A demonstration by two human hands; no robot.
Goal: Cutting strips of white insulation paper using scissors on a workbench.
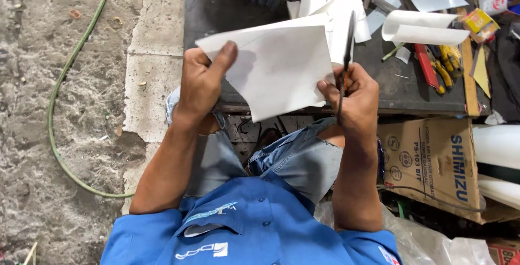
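My left hand (201, 83) grips the left side of a white sheet (281, 64), thumb on top, holding it up over my knees. My right hand (352, 94) is closed on the handles of dark scissors (346, 54), whose blades stand along the sheet's right edge. The sheet is angled, with its lower corner pointing down toward my lap. Behind it lies a dark worktop (216, 10).
White sheet offcuts (336, 0) and a curled white sheet (422, 29) lie on the worktop, with yellow-handled snips (447, 62), a red tool (427, 67) and small boxes (479, 21). A cardboard box (433, 159) sits at right. A green hose (59, 97) curves across the concrete floor.
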